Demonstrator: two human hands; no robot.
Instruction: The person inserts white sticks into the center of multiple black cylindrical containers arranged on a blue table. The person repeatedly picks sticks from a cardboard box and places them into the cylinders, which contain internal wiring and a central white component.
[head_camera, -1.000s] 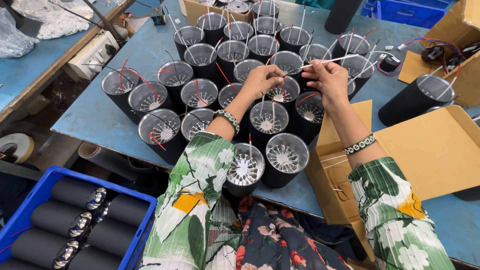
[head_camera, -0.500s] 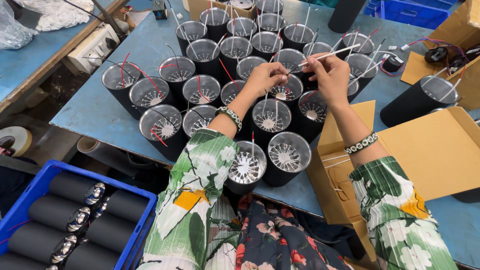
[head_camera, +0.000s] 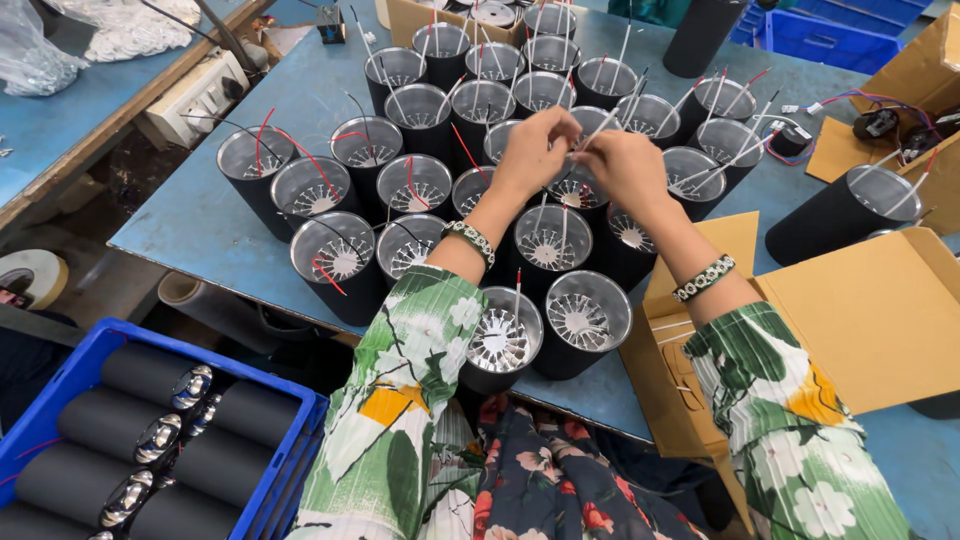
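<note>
Over the blue table (head_camera: 210, 230), left hand (head_camera: 533, 150) and right hand (head_camera: 622, 165) meet, fingers pinching thin white wires (head_camera: 600, 128) above a black can (head_camera: 578, 190) mid-cluster. Judged step: joining the leads. Next likely needs a steady pinch, neighbouring wires kept clear.

Assembly workshop or small factory floor. Evidence: blue tabletop (head_camera: 200, 225) crowded with identical black cylindrical housings (head_camera: 340, 262) trailing red and white wires; blue plastic crate (head_camera: 290, 400) of finished cylinders near left; open cardboard boxes (head_camera: 860, 310) right.
</note>
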